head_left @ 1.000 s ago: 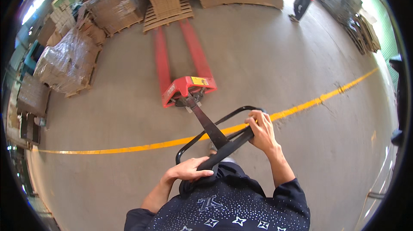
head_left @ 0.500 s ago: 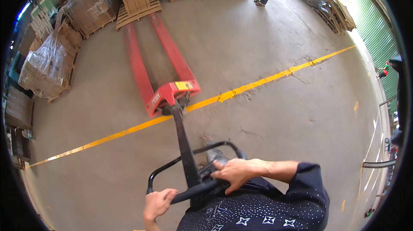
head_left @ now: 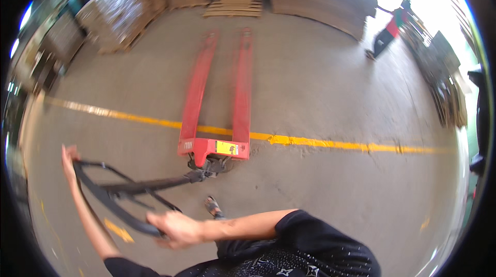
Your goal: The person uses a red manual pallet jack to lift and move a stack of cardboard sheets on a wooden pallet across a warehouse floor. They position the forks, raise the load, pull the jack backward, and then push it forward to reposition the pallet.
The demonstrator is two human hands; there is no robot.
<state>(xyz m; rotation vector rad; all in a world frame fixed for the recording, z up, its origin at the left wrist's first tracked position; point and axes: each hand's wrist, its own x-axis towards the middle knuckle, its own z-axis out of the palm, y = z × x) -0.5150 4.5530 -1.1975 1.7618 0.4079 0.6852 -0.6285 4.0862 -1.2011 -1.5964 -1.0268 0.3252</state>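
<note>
The red pallet truck (head_left: 209, 144) straddles the yellow line (head_left: 320, 143) on the floor (head_left: 310, 91), unloaded, short of the far-edge pallet (head_left: 233, 9), right hand (head_left: 178, 228) curled round its handle (head_left: 111, 206), left hand (head_left: 70, 159) alongside, grip too blurred to tell.

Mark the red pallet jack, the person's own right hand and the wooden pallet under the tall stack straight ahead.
Red pallet jack (head_left: 205, 147): head view, on its body's red front frame.
Right hand (head_left: 179, 228): head view, on the hand's middle.
Wooden pallet (head_left: 232, 8): head view, on its near slats.
</note>
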